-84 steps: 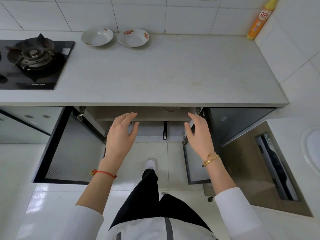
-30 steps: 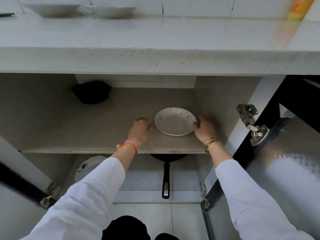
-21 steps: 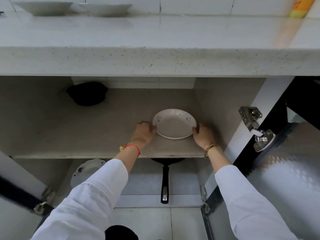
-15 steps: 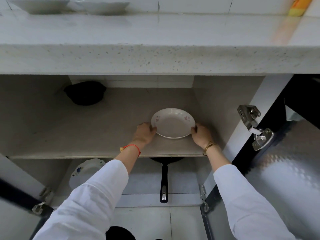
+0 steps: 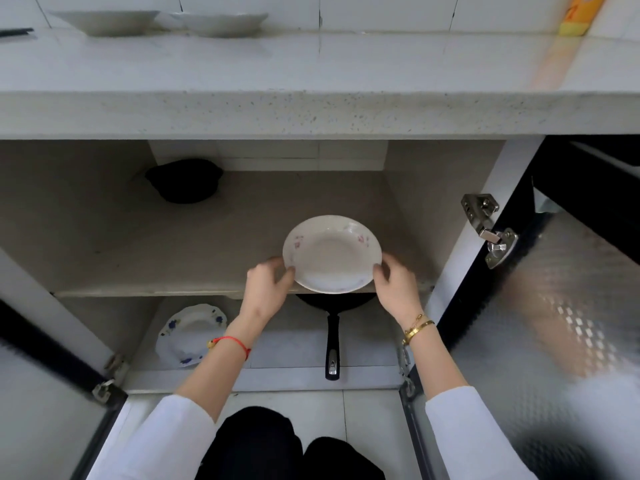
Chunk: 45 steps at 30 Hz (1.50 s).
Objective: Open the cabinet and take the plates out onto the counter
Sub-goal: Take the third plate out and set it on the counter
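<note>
A white plate with small pink flowers (image 5: 331,254) is held at the front edge of the cabinet's upper shelf (image 5: 145,271), tilted toward me. My left hand (image 5: 266,289) grips its left rim and my right hand (image 5: 394,289) grips its right rim. Both cabinet doors stand open. A second plate with blue flowers (image 5: 190,336) lies on the cabinet's bottom at the left. Two white plates (image 5: 104,21) (image 5: 220,24) sit at the back of the counter (image 5: 311,71).
A black frying pan (image 5: 332,337) rests on the bottom shelf under the held plate, handle toward me. A black bowl-like object (image 5: 185,181) sits at the shelf's back left. The open right door (image 5: 554,306) with its hinge (image 5: 485,230) stands close by. A yellow bottle (image 5: 578,15) is on the counter's far right.
Both hands closed on the plate's rim and drew it forward to the shelf's front edge, lifting and tilting it. Earlier I crouched down from standing to face the open cabinet.
</note>
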Each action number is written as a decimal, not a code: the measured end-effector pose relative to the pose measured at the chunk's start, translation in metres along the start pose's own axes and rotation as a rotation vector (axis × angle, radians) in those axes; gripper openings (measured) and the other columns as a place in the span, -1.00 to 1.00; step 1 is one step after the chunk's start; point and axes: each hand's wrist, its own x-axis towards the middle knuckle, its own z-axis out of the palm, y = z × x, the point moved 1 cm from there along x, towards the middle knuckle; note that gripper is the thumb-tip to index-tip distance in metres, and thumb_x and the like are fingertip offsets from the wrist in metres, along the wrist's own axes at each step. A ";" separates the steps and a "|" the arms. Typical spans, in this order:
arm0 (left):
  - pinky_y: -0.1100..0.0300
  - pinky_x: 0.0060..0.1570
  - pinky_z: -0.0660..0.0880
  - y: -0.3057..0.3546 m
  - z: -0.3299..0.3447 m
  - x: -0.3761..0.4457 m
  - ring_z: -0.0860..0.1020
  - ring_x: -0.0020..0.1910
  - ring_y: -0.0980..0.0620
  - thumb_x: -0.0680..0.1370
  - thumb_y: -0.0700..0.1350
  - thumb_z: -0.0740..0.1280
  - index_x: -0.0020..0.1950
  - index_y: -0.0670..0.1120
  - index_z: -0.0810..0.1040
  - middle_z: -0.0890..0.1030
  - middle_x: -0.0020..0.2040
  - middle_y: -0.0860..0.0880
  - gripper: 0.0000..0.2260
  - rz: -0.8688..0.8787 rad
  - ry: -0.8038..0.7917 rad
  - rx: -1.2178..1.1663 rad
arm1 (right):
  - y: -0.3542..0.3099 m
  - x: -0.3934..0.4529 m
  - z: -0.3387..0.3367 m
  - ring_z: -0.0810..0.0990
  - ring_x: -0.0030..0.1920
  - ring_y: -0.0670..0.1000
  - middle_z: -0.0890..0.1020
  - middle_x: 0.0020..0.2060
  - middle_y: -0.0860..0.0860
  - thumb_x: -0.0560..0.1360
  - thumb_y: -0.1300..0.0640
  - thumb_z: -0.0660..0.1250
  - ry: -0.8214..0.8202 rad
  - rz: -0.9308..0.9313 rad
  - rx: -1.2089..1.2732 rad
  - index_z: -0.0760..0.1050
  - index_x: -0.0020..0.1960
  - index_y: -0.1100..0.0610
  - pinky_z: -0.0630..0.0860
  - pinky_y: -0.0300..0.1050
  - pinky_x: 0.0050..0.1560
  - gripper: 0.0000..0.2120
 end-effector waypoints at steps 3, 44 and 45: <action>0.33 0.00 0.35 0.003 -0.023 -0.029 0.60 0.16 -0.06 0.59 -0.11 0.30 0.17 -0.11 0.64 0.68 0.13 -0.08 -0.78 0.014 0.033 -0.013 | -0.015 -0.027 -0.003 0.56 -0.13 0.00 0.62 0.08 0.07 0.60 0.14 0.14 0.005 -0.051 0.016 0.44 0.30 0.11 0.39 -0.25 -0.07 -0.70; 0.59 0.08 0.36 0.111 -0.229 -0.169 0.56 0.19 0.24 0.58 -0.11 0.34 0.26 0.01 0.61 0.63 0.21 0.16 -0.75 -0.456 0.016 -0.189 | -0.200 -0.159 -0.070 0.58 0.00 0.31 0.62 -0.04 0.32 0.61 0.15 0.16 -0.289 0.141 0.110 0.40 0.41 0.00 0.53 0.21 0.00 -0.63; 0.60 0.07 0.35 0.124 -0.240 -0.175 0.56 0.19 0.22 0.58 -0.12 0.34 0.25 0.00 0.61 0.63 0.21 0.16 -0.75 -0.475 0.013 -0.192 | -0.212 -0.165 -0.082 0.58 0.00 0.32 0.62 -0.04 0.32 0.61 0.16 0.16 -0.311 0.141 0.107 0.40 0.40 0.01 0.54 0.22 0.00 -0.63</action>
